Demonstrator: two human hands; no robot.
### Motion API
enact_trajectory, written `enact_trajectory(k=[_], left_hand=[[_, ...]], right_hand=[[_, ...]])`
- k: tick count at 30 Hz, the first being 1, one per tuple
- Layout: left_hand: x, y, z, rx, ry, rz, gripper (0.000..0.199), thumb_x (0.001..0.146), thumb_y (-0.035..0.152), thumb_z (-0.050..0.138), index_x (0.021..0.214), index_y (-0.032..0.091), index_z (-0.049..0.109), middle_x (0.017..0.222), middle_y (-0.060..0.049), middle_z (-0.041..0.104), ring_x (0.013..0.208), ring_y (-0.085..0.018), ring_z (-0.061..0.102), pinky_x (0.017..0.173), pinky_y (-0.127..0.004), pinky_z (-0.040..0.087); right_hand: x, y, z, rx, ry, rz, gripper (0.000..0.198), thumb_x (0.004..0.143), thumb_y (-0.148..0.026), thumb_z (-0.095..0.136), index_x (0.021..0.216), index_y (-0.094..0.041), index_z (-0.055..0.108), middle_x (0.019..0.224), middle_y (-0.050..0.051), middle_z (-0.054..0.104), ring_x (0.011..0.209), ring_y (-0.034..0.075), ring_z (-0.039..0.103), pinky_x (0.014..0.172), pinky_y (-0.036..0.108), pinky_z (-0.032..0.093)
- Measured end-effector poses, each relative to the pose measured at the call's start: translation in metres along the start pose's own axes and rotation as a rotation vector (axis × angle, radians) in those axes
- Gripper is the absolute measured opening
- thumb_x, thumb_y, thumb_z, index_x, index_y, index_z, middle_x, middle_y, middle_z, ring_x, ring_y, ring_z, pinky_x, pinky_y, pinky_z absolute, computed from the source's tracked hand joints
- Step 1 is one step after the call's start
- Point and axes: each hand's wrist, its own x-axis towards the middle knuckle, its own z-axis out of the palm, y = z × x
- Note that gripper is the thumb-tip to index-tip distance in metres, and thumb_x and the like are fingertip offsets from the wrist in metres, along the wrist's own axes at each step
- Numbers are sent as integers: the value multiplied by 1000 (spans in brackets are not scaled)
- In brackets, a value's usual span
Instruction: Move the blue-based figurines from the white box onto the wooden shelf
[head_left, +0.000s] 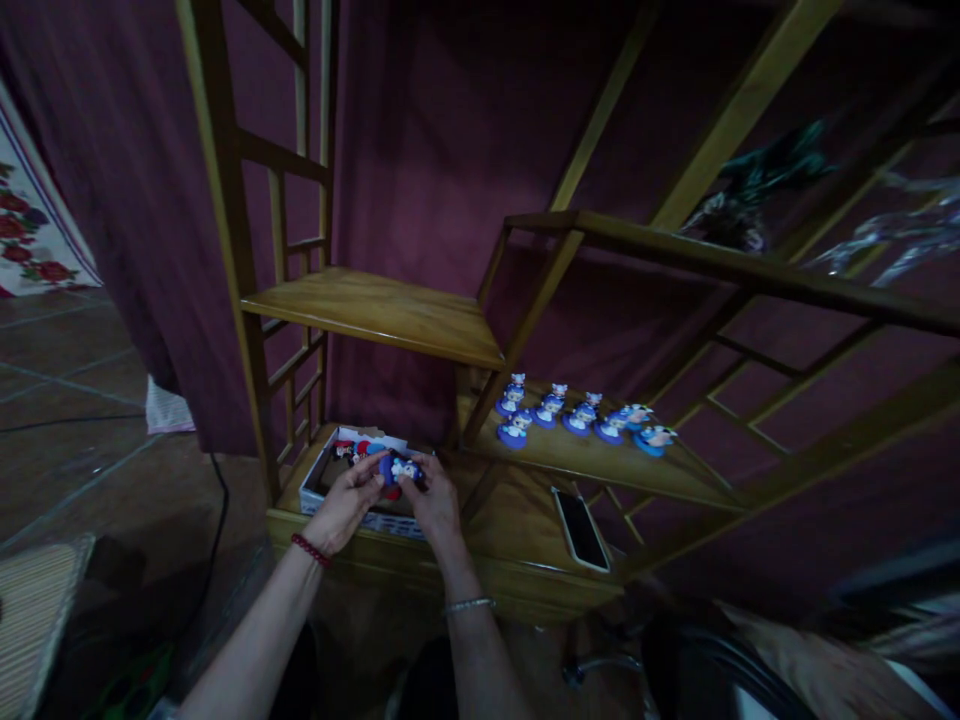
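Observation:
Between my two hands is a small figurine point(405, 470) with a purple base and a white and purple body, lying on its side. My left hand point(351, 503) pinches it by the base, while my right hand point(436, 500) grips its other end. Both hands are over a shallow cardboard box point(311, 487), where red and blue figurines point(358, 448) lie. To the right, several similar purple-based figurines point(551, 408) stand upright on a wooden shelf point(600, 455).
A dark-faced phone or tablet point(581, 528) with a pale frame lies on the lower wooden board. A wooden shelf panel point(382, 312) juts out above the box. Ornaments point(772, 180) stand on the upper right shelf. A black cable point(220, 530) runs along the floor.

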Motion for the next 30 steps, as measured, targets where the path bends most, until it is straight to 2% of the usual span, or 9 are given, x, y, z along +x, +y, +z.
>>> enact_trajectory(k=[13, 20, 30], left_hand=[[-70, 30, 23, -96, -38, 107, 37, 63, 18, 67, 100, 17, 61, 106, -7, 58, 97, -19, 54, 90, -36, 42], [-97, 36, 37, -86, -73, 158, 38, 63, 16, 67, 101, 18, 60, 106, -6, 57, 98, -18, 53, 90, -34, 41], [-142, 41, 56, 24, -114, 230, 45, 60, 19, 68, 103, 17, 58, 104, -7, 57, 95, -17, 54, 86, -31, 41]], right_hand=[[-45, -91, -26, -69, -63, -90, 22, 68, -25, 52, 89, -23, 57, 80, -2, 64, 66, 14, 58, 65, 26, 47], [-67, -119, -37, -139, 5, -87, 20, 66, -26, 53, 85, -21, 58, 70, -1, 64, 58, 13, 58, 57, 23, 46], [-100, -139, -54, -123, 34, -112, 21, 65, -29, 55, 84, -22, 58, 72, 0, 65, 59, 14, 60, 58, 25, 48]])
